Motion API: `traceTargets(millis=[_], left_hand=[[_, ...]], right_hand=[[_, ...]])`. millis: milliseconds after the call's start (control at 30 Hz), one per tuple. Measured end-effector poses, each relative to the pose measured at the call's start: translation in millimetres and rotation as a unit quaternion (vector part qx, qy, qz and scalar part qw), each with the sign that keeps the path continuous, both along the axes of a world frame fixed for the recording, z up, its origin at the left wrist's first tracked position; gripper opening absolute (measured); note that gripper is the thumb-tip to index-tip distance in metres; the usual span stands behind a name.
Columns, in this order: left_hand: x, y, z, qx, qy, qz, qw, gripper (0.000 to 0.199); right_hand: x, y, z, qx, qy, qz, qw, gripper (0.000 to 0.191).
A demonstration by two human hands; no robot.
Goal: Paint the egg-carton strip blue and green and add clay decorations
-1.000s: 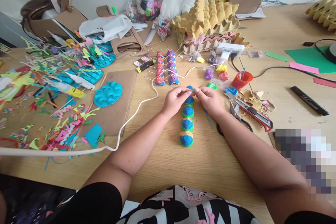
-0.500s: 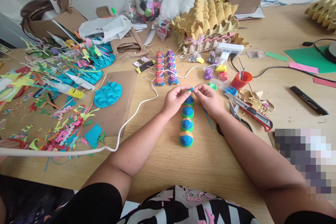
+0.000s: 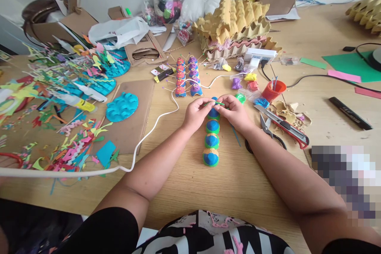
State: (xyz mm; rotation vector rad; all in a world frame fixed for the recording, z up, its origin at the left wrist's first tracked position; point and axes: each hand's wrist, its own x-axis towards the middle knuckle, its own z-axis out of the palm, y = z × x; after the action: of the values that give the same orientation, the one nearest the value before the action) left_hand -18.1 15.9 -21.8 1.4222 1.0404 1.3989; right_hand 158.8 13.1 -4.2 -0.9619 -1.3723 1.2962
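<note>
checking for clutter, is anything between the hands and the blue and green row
Nothing visible blocks the left hand or right hand from the blue and green row; they hold a thin green strand at its far end.

The row of egg cups lay on the table, with the left hand and the right hand at its far end. Two more rows stood behind it, with piled egg trays farther back. Paper scraps lay left; the scissors, cutter and cup sat right.
</note>
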Motion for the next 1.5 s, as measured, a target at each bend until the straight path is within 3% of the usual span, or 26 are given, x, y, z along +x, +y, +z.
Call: traceTargets(millis=[367, 767, 1167, 1500], left_hand=[[-1, -2, 0.2, -0.017, 0.0, -0.011, 1.0, 0.05], [-3, -1, -0.3, -0.042, 0.015, -0.003, 0.999, 0.062], [-3, -1, -0.3, -0.046, 0.012, 0.004, 0.999, 0.079], [-1, 1, -1.1, -0.027, -0.053, -0.009, 0.998, 0.052]], right_hand=[[2, 0, -0.7, 0.037, -0.029, -0.031, 0.998, 0.053], [2, 0, 1.5, 0.048, -0.049, -0.038, 0.997, 0.056], [3, -5, 10.3, 0.044, -0.088, -0.034, 0.995, 0.071], [2, -1, 4.9, 0.014, -0.038, -0.072, 0.997, 0.066]])
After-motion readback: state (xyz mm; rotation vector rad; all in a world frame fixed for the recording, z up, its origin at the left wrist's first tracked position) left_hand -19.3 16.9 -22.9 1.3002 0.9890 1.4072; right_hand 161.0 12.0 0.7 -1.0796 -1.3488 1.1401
